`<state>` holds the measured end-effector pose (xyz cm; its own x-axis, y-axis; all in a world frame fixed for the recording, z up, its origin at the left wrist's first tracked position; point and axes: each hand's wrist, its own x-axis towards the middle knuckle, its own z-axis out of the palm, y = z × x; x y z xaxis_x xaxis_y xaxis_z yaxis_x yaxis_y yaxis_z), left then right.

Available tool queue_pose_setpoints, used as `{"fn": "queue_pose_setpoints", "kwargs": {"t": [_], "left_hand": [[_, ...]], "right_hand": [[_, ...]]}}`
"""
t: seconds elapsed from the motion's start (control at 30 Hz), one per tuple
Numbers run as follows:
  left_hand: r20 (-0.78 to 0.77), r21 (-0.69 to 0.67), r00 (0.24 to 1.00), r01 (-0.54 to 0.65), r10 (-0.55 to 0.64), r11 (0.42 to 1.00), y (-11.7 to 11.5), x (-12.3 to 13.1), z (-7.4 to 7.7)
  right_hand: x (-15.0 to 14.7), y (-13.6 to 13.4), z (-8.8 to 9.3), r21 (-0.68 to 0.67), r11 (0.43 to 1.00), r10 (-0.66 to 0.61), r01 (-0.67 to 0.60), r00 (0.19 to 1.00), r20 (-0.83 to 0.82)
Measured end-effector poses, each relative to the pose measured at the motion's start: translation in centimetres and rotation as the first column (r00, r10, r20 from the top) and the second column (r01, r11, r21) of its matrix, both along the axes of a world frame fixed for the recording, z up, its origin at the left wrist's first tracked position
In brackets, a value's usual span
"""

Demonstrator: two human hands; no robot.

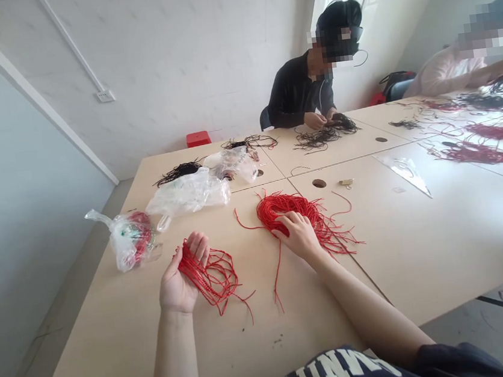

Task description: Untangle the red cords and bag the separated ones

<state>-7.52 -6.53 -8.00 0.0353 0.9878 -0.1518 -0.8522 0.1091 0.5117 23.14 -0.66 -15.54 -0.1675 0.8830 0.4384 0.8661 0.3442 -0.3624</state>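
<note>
In the head view, my left hand [182, 278] is palm up above the table. Its fingers are curled round a small bundle of red cords [218, 271], and the loose ends hang to the right. To the right of it, a larger pile of loose red cords [323, 219] lies on the table. My right hand [299, 233] rests on the near side of that pile, thumb and fingertips close together on the cords. Exactly which strands it grips is hard to make out. Single red ends stick out around the pile.
Clear plastic bags [191, 192] and a knotted bag with red and green cords [134, 238] lie to the left. Beyond are black cords [181, 171], a binder clip [346, 183] and a set square [404, 176]. Two people sit across the table [443, 239], handling dark cords.
</note>
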Motion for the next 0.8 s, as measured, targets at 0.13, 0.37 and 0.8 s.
{"fn": "queue_pose_setpoints", "kwargs": {"t": [0.13, 0.37, 0.8], "left_hand": [[-0.044, -0.049, 0.999, -0.020, 0.018, 0.999, -0.1, 0.5, 0.1], [0.046, -0.086, 0.998, -0.034, 0.038, 0.996, 0.0, 1.2, -0.3], [0.282, -0.019, 0.947, 0.162, -0.150, 0.987, 0.1, 0.9, -4.4]], "right_hand": [[-1.0, 0.4, -0.5, 0.031, 0.999, -0.006, 0.006, 1.000, -0.003], [-0.5, 0.5, -1.1, 0.033, 0.997, 0.066, -0.066, 0.998, -0.010], [1.3, 0.0, 0.4, 0.032, 0.996, -0.065, 0.078, 0.951, -0.303]]}}
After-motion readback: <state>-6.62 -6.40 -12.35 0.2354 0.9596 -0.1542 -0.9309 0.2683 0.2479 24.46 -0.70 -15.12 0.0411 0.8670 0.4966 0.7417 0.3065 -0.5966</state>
